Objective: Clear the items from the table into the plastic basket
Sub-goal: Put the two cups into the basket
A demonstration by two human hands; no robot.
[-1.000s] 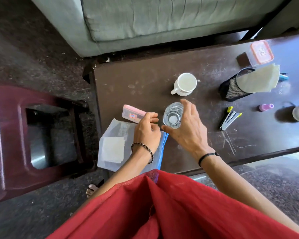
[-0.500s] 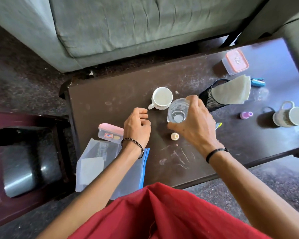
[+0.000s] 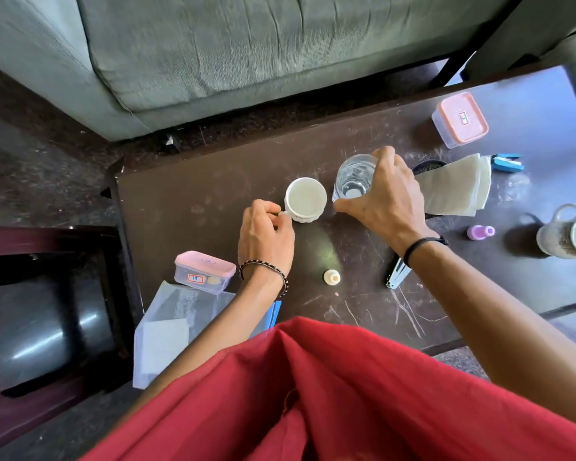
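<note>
On the dark brown table point(image 3: 197, 194) stands a white cup point(image 3: 305, 199), and my left hand point(image 3: 265, 237) pinches its handle from the left. Just to its right, my right hand point(image 3: 386, 201) grips a clear drinking glass point(image 3: 353, 178) from the side, near the tabletop. Other items lie around: a pink-lidded box point(image 3: 205, 271) at the near left, a second pink-lidded box point(image 3: 459, 119) at the far right, a small white bottle point(image 3: 331, 277), a metal clip point(image 3: 396, 274), a purple bottle point(image 3: 479, 232) and a mug point(image 3: 566, 234). No basket is clearly in view.
A black mesh holder under a folded cloth point(image 3: 453, 188) sits behind my right hand, with a blue stapler point(image 3: 507, 162) beyond it. A clear plastic bag point(image 3: 167, 331) overhangs the table's near left corner. A maroon plastic stool point(image 3: 40, 327) stands left; a grey sofa point(image 3: 246, 44) lies beyond.
My left hand left the pink-lidded box and closed on the white cup's handle. My right hand carried the glass away from me to beside the cup, uncovering the small white bottle.
</note>
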